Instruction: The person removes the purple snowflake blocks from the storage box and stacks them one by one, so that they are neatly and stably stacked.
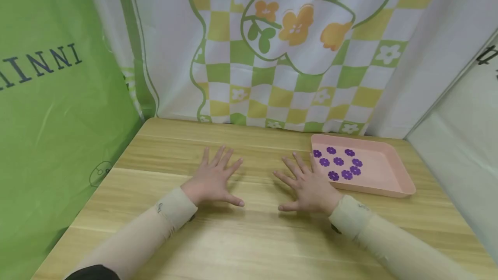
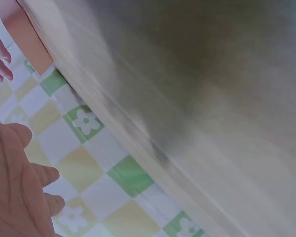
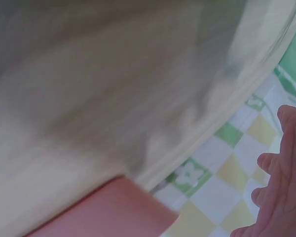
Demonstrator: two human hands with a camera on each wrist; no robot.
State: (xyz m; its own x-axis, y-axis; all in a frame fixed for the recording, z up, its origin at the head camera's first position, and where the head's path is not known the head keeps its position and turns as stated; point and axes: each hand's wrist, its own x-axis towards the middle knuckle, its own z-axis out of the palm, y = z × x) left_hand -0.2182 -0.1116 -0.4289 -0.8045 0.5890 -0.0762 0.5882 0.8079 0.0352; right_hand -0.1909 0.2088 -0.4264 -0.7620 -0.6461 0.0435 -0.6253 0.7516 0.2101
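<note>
My left hand (image 1: 213,180) is held palm down over the table with its fingers spread, and nothing is in it. Likewise spread and bare, my right hand (image 1: 311,187) is palm down beside the pink tray (image 1: 389,191), its little finger overlapping the tray's left side in the head view. Several purple flower-shaped pieces (image 1: 338,161) lie scattered in the left part of the tray. In the left wrist view the left palm (image 2: 12,182) shows above the wood surface; the right palm (image 3: 286,182) appears in the right wrist view, near the tray's wall (image 3: 113,212).
The wooden table (image 1: 249,241) reaches back to a checkered curtain (image 1: 272,98). A green cloth (image 1: 58,141) hangs along the left edge, and a white sheet (image 1: 459,141) along the right. The tray stands at the table's back right.
</note>
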